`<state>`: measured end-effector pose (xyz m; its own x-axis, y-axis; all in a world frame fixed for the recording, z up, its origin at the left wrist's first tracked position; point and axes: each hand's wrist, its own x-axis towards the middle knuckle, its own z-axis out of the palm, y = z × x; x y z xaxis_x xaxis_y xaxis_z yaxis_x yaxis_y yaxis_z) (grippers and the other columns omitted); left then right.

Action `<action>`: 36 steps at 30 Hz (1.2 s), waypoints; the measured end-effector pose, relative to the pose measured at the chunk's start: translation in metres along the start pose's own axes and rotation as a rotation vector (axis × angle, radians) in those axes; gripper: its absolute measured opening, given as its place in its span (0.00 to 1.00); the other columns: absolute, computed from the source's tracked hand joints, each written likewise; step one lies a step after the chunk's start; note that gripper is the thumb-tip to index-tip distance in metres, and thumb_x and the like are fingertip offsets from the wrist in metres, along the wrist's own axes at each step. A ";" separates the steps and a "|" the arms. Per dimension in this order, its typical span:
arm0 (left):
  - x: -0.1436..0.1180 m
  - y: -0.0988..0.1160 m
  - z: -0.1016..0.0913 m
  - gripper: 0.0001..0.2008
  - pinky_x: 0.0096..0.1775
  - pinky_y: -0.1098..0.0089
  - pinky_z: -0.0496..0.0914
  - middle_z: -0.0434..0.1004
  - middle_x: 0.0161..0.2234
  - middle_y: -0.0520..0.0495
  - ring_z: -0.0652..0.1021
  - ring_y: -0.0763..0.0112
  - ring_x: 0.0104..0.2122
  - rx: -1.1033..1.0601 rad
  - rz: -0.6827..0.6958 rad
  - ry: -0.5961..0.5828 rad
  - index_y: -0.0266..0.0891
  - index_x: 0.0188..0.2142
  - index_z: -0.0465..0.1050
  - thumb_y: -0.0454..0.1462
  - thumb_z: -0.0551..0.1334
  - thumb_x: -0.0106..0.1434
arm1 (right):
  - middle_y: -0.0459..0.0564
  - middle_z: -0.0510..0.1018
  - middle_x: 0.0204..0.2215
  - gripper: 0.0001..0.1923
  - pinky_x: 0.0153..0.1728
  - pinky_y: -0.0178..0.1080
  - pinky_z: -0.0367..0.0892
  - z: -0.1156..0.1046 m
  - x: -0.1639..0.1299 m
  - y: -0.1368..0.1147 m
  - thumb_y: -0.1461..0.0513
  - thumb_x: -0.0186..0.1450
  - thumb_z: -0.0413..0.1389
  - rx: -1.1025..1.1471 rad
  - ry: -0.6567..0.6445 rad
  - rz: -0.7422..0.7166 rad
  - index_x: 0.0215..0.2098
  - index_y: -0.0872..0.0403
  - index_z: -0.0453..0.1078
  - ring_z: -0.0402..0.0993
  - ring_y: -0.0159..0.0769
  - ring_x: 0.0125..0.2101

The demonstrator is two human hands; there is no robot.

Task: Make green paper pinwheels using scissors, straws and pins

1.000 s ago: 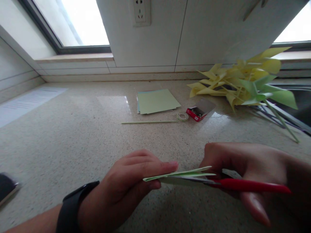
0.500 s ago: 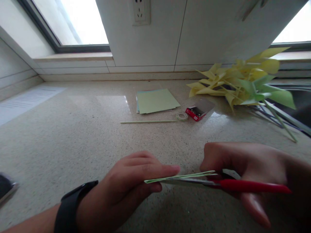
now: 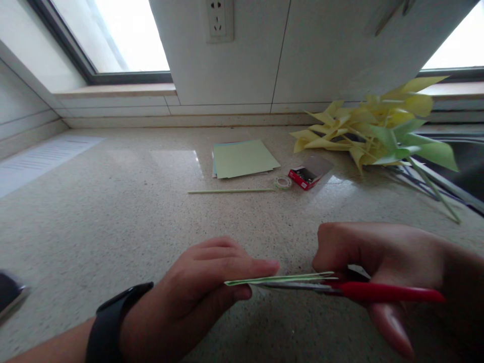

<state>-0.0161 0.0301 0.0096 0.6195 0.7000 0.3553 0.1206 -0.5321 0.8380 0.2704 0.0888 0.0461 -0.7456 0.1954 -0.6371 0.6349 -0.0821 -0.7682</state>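
Between the thumb and fingers of my left hand [image 3: 212, 277] is a folded piece of light green paper [image 3: 295, 278], seen almost edge-on. My right hand [image 3: 378, 262] grips a pair of scissors with red handles [image 3: 393, 292]. Their metal blades lie along the paper, with the tips close to my left fingertips. How far the blades are parted is hard to see from this angle. A black band [image 3: 117, 317] circles my left wrist.
Behind my hands lie a paper stack [image 3: 245, 159], a thin green stick [image 3: 230, 191], a tape roll [image 3: 283, 182] and a red box of small pins [image 3: 303, 177]. Yellow and green paper pinwheels [image 3: 363, 126] rest at the back right. A dark object [image 3: 11, 292] sits at the left edge.
The scissors and my right hand have shifted slightly left along the paper. The layers of paper at its right end look a little more spread. My left hand has stayed nearly still.
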 end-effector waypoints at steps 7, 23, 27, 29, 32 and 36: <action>0.001 0.000 0.001 0.16 0.40 0.65 0.73 0.83 0.39 0.44 0.79 0.64 0.38 0.002 -0.012 0.010 0.45 0.56 0.76 0.40 0.55 0.75 | 0.39 0.68 0.17 0.32 0.18 0.29 0.57 0.001 0.001 0.002 0.35 0.54 0.62 -0.001 0.016 -0.117 0.24 0.55 0.64 0.63 0.25 0.18; 0.000 0.001 0.000 0.15 0.38 0.68 0.74 0.84 0.37 0.45 0.81 0.66 0.35 0.020 -0.012 0.042 0.45 0.56 0.76 0.39 0.56 0.74 | 0.40 0.70 0.18 0.33 0.18 0.29 0.56 0.000 0.000 0.002 0.35 0.53 0.61 -0.030 0.018 -0.096 0.25 0.56 0.65 0.65 0.25 0.19; -0.003 0.000 0.002 0.17 0.42 0.69 0.75 0.85 0.42 0.48 0.82 0.68 0.39 -0.049 -0.066 0.070 0.51 0.59 0.74 0.37 0.56 0.74 | 0.39 0.67 0.18 0.34 0.19 0.29 0.56 -0.007 -0.006 0.008 0.34 0.53 0.60 -0.087 0.084 -0.202 0.24 0.55 0.63 0.61 0.24 0.19; -0.005 -0.003 0.004 0.16 0.44 0.69 0.75 0.85 0.42 0.48 0.82 0.69 0.40 -0.109 -0.118 0.108 0.51 0.58 0.74 0.38 0.57 0.74 | 0.39 0.67 0.18 0.31 0.19 0.28 0.56 -0.014 -0.011 0.015 0.38 0.55 0.63 -0.095 0.106 -0.249 0.24 0.55 0.62 0.60 0.23 0.19; -0.006 -0.007 0.006 0.16 0.40 0.69 0.75 0.84 0.40 0.46 0.81 0.69 0.36 -0.188 -0.188 0.133 0.49 0.58 0.74 0.40 0.56 0.75 | 0.39 0.67 0.17 0.28 0.16 0.28 0.53 -0.024 -0.018 0.025 0.42 0.53 0.68 0.013 0.182 -0.284 0.25 0.54 0.63 0.59 0.24 0.17; -0.007 -0.010 0.006 0.17 0.42 0.67 0.74 0.83 0.38 0.47 0.80 0.67 0.38 -0.248 -0.290 0.137 0.48 0.59 0.73 0.44 0.56 0.74 | 0.42 0.70 0.20 0.25 0.19 0.31 0.57 -0.030 -0.020 0.025 0.42 0.59 0.62 -0.194 0.548 -0.200 0.27 0.54 0.65 0.63 0.27 0.19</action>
<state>-0.0166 0.0278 -0.0036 0.4763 0.8701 0.1270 0.0739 -0.1835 0.9802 0.3074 0.1120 0.0414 -0.6741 0.6669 -0.3174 0.5573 0.1773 -0.8112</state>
